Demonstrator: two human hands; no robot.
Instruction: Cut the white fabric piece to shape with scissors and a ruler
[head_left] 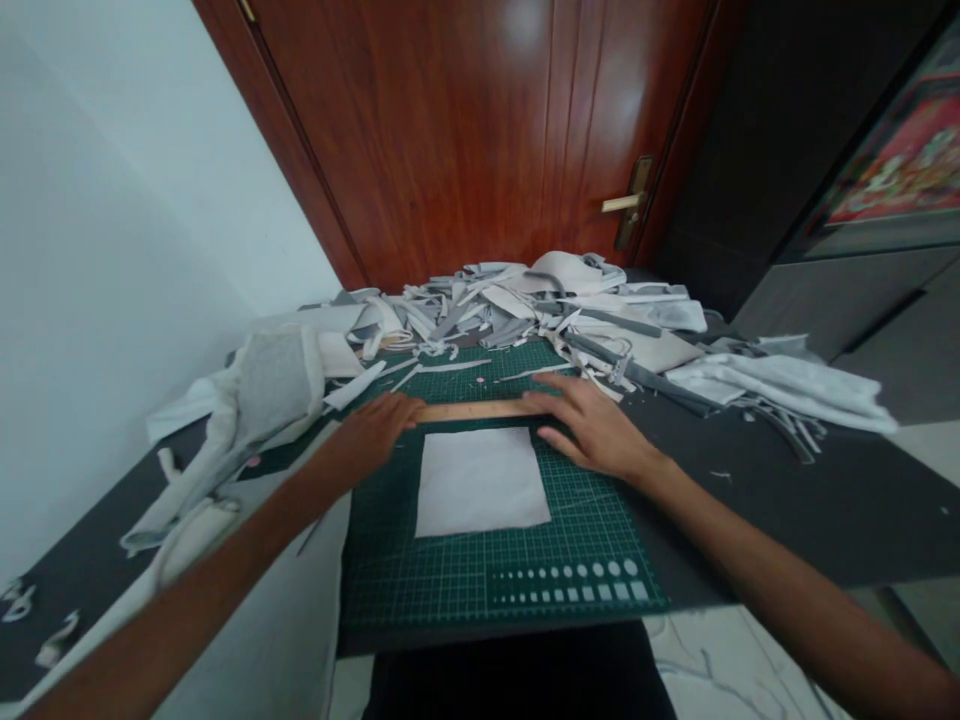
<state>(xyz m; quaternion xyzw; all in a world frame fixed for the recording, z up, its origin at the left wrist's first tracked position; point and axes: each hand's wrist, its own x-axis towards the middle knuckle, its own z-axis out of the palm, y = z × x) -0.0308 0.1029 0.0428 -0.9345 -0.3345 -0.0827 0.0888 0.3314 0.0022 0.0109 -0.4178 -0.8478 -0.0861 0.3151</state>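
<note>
A wooden ruler (pixel 472 411) spans the upper part of the green cutting mat (pixel 480 575). My left hand (pixel 379 430) is closed around the ruler's left end. At its other end, the fingers of my right hand (pixel 592 425) hold the ruler, with the thumb and index finger apart from it. Just below the ruler lies a roughly square white piece of fabric (pixel 482 482), flat on the mat's grid. Neither hand touches this piece.
A heap of white and grey fabric scraps (pixel 517 300) covers the table's back, against a wooden door (pixel 465 130). Folded grey-white cloth (pixel 277 380) lies left, with a large sheet (pixel 262 610) under my left forearm. More white cloth (pixel 780 385) lies right.
</note>
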